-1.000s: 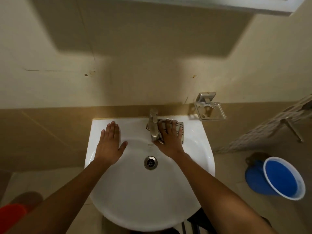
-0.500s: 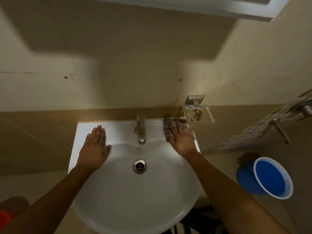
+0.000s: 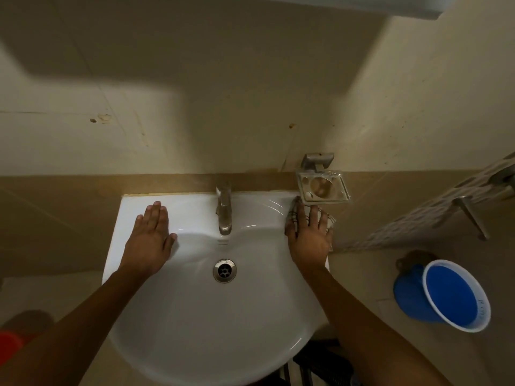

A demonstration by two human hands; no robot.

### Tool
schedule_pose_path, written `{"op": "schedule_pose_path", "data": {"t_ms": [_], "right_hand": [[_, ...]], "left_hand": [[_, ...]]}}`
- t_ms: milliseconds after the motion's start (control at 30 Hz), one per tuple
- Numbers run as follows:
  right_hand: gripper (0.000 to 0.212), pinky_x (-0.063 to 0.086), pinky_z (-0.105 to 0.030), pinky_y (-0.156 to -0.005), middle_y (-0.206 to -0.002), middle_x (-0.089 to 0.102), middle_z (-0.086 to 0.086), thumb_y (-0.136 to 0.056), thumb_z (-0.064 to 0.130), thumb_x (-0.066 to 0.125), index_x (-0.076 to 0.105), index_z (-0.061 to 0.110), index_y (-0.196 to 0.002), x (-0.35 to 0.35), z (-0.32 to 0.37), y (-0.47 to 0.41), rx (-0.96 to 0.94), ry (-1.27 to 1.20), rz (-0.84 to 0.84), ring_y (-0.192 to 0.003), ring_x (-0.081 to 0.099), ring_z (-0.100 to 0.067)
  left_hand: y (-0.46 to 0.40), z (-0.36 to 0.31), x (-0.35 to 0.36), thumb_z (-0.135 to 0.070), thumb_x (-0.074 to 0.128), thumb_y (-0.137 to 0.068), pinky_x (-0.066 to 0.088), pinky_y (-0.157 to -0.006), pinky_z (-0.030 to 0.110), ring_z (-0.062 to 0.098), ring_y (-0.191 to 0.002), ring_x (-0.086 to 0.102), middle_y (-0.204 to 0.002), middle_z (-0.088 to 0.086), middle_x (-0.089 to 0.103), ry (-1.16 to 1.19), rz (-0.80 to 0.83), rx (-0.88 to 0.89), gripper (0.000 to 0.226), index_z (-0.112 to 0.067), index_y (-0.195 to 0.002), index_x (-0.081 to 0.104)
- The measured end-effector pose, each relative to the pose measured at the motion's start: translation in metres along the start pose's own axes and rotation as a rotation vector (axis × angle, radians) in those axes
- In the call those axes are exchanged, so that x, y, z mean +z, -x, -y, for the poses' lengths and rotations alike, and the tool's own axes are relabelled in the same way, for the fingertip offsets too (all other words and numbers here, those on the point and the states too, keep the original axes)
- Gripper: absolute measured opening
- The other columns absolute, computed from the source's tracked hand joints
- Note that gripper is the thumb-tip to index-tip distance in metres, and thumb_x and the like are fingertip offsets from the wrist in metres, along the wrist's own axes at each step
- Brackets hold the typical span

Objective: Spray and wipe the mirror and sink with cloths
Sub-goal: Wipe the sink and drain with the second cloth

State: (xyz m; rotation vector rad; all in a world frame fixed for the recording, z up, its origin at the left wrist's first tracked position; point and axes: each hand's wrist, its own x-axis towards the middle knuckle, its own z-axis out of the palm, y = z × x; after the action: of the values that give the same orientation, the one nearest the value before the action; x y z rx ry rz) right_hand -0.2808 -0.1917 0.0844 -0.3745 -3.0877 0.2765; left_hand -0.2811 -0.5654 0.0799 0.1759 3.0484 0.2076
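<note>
1. At the right rear corner of the white ceramic sink [image 3: 195, 316], a pale cloth with dark checked lines [image 3: 298, 215] lies pressed flat on the rim, just below the wall-mounted clear plastic soap dish [image 3: 323, 188].
2. The right hand [image 3: 309, 235] lies palm-down on top of this cloth, fingers spread and extended toward the wall; it presses rather than grips, and the cloth shows around the fingers and at the sink's outer edge.
3. The left hand [image 3: 152, 235] rests flat and empty on the left rim of the sink, fingers together and straight, thumb pointing toward the basin. It is well apart from the cloth, with the tap between them.
4. The brushed-metal tap [image 3: 224, 210] stands at the middle rear of the sink, its spout reaching over the basin, touched by neither hand.
5. The round metal drain [image 3: 224, 271] sits in the basin between the two forearms.
6. On the tiled floor to the right of the sink stands a blue plastic bucket with a white rim [image 3: 451, 296].
7. At the lower left corner, part of a red object [image 3: 8, 346] shows on the floor; what it is cannot be told.
</note>
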Motion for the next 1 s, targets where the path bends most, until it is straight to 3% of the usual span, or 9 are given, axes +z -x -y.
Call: {"op": "schedule_pose_path", "data": {"t_ms": [133, 267, 400, 500, 633, 800, 1000], "right_hand": [[0.071, 0.005, -0.065, -0.114, -0.157, 0.028, -0.014, -0.093, 0.063, 0.024, 0.022, 0.025, -0.153, 0.007, 0.039, -0.024, -0.115, 0.024, 0.008, -0.144, 0.022, -0.042], [0.077, 0.001, -0.063, -0.115, -0.162, 0.017, -0.011, -0.089, 0.058, 0.033, 0.012, 0.026, -0.155, 0.016, 0.057, -0.021, -0.181, 0.018, -0.018, -0.148, 0.011, -0.037], [0.068, 0.013, -0.067, -0.113, -0.158, 0.028, -0.011, -0.091, 0.050, 0.039, 0.025, 0.024, -0.152, 0.022, 0.088, -0.007, -0.451, 0.001, -0.001, -0.147, 0.018, -0.037], [0.063, 0.014, -0.064, -0.115, -0.154, 0.037, -0.009, -0.092, 0.047, 0.033, 0.035, 0.021, -0.149, 0.025, 0.109, 0.000, -0.450, -0.038, 0.007, -0.145, 0.027, -0.035], [0.055, 0.028, -0.060, -0.112, -0.153, 0.039, -0.007, -0.096, 0.036, 0.035, 0.038, 0.018, -0.147, 0.027, 0.100, 0.023, -0.432, -0.129, -0.064, -0.146, 0.025, -0.029], [0.055, 0.017, -0.055, -0.119, -0.159, 0.028, -0.006, -0.096, 0.029, 0.040, 0.033, 0.021, -0.151, 0.037, 0.117, 0.072, -0.538, -0.248, -0.046, -0.150, 0.010, -0.028], [0.053, 0.021, -0.051, -0.118, -0.152, 0.041, -0.005, -0.095, 0.034, 0.041, 0.041, 0.017, -0.145, 0.045, 0.173, 0.072, -0.613, -0.177, -0.021, -0.146, 0.025, -0.025]], "left_hand": [[0.000, 0.003, -0.003, -0.044, 0.029, -0.101, 0.003, -0.119, 0.038, 0.029, -0.150, 0.003, -0.163, 0.015, 0.006, 0.032, 0.012, 0.008, 0.070, -0.003, -0.154, 0.013], [0.001, 0.006, -0.007, -0.044, 0.031, -0.099, 0.003, -0.119, 0.037, 0.027, -0.151, 0.003, -0.163, 0.013, 0.004, 0.075, 0.021, 0.029, 0.071, -0.004, -0.155, 0.013], [0.002, 0.013, -0.010, -0.046, 0.027, -0.094, 0.004, -0.119, 0.034, 0.025, -0.151, 0.005, -0.163, 0.011, 0.006, 0.101, 0.026, 0.062, 0.074, -0.005, -0.155, 0.014], [0.003, 0.020, -0.015, -0.044, 0.027, -0.093, 0.006, -0.120, 0.038, 0.029, -0.150, 0.009, -0.162, 0.016, 0.012, 0.097, 0.014, 0.061, 0.074, -0.002, -0.153, 0.019], [0.008, 0.041, -0.022, -0.046, 0.028, -0.093, 0.003, -0.120, 0.040, 0.032, -0.150, 0.009, -0.161, 0.019, 0.012, 0.080, 0.015, 0.007, 0.076, 0.001, -0.153, 0.018], [0.018, 0.060, -0.022, -0.048, 0.030, -0.101, -0.002, -0.119, 0.036, 0.028, -0.151, 0.004, -0.162, 0.017, 0.007, 0.108, 0.020, -0.036, 0.073, 0.000, -0.154, 0.013], [0.021, 0.067, -0.022, -0.054, 0.023, -0.093, -0.002, -0.119, 0.035, 0.027, -0.151, 0.005, -0.162, 0.015, 0.007, 0.140, 0.022, -0.005, 0.081, -0.002, -0.154, 0.014]]}}
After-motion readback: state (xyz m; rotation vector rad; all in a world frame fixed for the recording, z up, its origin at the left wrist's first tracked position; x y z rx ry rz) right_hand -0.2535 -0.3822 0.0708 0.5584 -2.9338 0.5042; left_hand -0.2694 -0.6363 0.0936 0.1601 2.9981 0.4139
